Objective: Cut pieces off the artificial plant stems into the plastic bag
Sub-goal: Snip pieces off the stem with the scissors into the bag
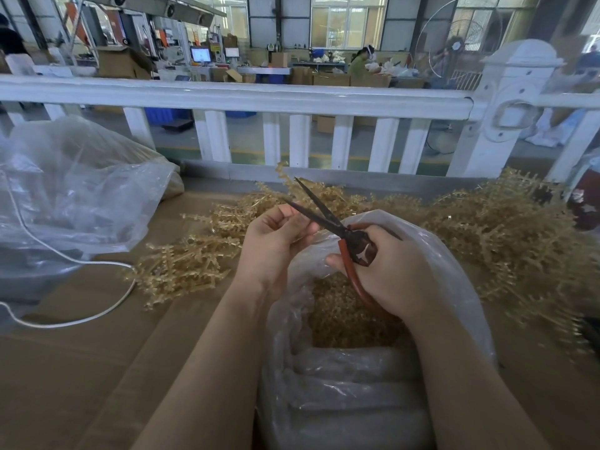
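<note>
Clear crinkled plastic bag sits lowest in the frame, its mouth open upward and tan cut pieces heaped inside. Just above the mouth, the right hand is curled round the red handles of the dark-bladed scissors, whose blades stand parted; their long axis runs from lower right to upper left, tips pointing away toward the fence. The left hand at frame centre is pinched on something small beside the lower blade; whether that is a stem I cannot tell. Fingertips lie touching that blade, so a careless closing could nick them, and pieces cut off-centre may fall outside the bag. Beyond, golden-tan artificial plant stems lie piled across the brown cardboard surface, long axes mostly left-right. Farthest, a white railing fence crosses the upper frame.
</note>
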`<action>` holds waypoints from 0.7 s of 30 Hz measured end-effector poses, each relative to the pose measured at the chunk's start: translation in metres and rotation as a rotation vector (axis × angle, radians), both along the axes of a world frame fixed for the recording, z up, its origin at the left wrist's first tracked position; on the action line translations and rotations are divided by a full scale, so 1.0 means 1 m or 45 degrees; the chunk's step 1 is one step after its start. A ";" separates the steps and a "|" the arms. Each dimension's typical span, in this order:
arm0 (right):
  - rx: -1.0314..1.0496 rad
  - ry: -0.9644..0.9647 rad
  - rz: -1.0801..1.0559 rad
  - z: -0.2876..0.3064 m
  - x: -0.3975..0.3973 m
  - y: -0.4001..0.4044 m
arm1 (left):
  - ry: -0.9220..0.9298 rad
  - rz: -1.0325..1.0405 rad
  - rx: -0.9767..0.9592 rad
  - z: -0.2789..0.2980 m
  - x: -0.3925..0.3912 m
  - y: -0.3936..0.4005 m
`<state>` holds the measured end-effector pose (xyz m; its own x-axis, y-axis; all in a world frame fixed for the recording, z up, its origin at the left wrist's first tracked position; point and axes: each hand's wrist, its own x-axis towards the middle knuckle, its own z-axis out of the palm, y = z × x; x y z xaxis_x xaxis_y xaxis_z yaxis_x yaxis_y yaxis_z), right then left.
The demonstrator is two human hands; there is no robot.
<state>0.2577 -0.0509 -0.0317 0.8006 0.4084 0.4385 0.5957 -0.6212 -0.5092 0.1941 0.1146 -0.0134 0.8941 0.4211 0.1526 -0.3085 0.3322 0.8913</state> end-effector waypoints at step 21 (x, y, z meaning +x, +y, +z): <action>-0.024 -0.123 -0.020 0.006 -0.006 0.000 | -0.015 -0.037 -0.004 0.002 -0.001 -0.003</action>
